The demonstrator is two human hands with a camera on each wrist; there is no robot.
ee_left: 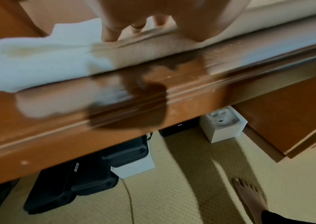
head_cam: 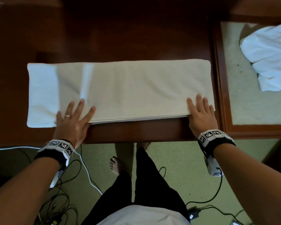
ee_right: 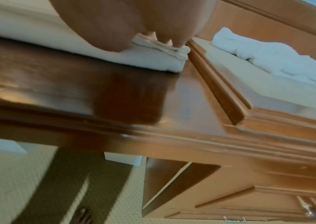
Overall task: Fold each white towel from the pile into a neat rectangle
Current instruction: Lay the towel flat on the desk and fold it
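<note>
A white towel, folded into a long strip, lies flat across the dark wooden desk, its near edge running close to the desk's front edge; along that near edge the stacked layers show as thin lines; the left hand lies flat on the towel's near edge toward its left end, fingers straight and spread, a ring on one finger, nothing gripped; the right hand lies flat on the near right corner of the towel, fingers straight and close together, pressing down rather than holding; in the left wrist view the fingertips touch the top layer of the towel, whose left end looks loose and rumpled; in the right wrist view the hand rests on the layered corner of the towel; to the right, on a separate pale-topped side table just beside the desk, sits a crumpled pile of white towels; black cables trail over the green carpet below, beside the person's bare foot.
</note>
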